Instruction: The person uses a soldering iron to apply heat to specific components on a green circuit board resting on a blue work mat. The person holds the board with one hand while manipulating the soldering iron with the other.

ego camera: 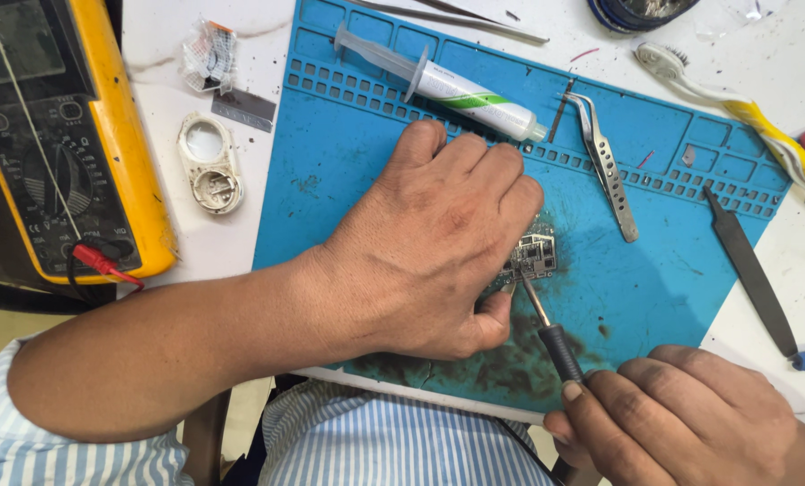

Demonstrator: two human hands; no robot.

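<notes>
1. Left hand (pixel 438 243): fingers curled down, pinning small circuit board (pixel 533 258) on blue mat (pixel 348 162).
2. Right hand (pixel 681 418): closed around soldering iron (pixel 555 337); tip touching board edge.
3. Progress: work under way; board unfinished, apparently; tweezers (pixel 605 166) and syringe (pixel 447 85) idle.

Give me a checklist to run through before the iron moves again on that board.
1. Board pinned by left hand: ok, fingers rest on it.
2. Right hand grips iron by its handle: ok.
3. Iron tip on board's lower edge: ok.
4. Left fingertips away from tip: not ok, the thumb lies right beside it.
5. Syringe and tweezers off the board: ok, both lie apart on the mat.
6. Tip hot: cannot tell.
</notes>
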